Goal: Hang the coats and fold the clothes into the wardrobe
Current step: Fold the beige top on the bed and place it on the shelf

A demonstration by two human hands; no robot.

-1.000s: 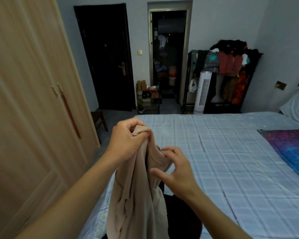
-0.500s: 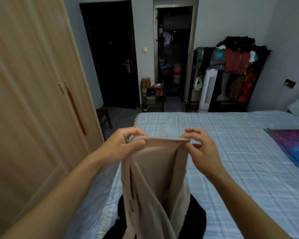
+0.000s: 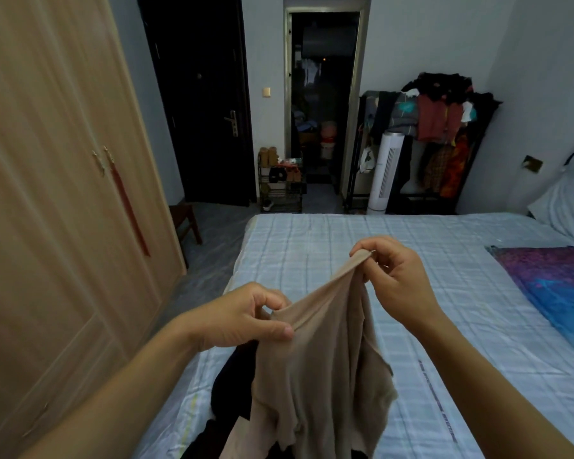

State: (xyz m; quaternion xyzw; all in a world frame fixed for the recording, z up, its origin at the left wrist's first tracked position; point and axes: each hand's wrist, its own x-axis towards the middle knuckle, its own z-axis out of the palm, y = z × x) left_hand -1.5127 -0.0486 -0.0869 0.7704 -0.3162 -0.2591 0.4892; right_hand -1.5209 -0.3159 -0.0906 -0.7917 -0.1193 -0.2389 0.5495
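A beige garment (image 3: 315,369) hangs from both my hands above the near edge of the bed (image 3: 362,246). My left hand (image 3: 242,319) pinches its top edge low on the left. Higher and to the right, my right hand (image 3: 395,279) pinches another part of the same edge between thumb and fingers. The cloth slopes up from left to right and drapes down over dark clothing (image 3: 232,389) lying on the bed. The wooden wardrobe (image 3: 57,200) stands at my left with its doors closed.
A purple-blue cloth (image 3: 550,279) lies on the right of the bed, near a pillow (image 3: 567,197). Beyond the bed are a loaded clothes rack (image 3: 441,127), a white tower fan (image 3: 386,170), a shoe rack (image 3: 280,183), a dark door and an open doorway. A small stool (image 3: 184,220) stands by the wardrobe.
My hands held the top edge level half a second ago. Now the left hand has dropped lower and the right stays higher, so the edge slants. The view has tilted down slightly.
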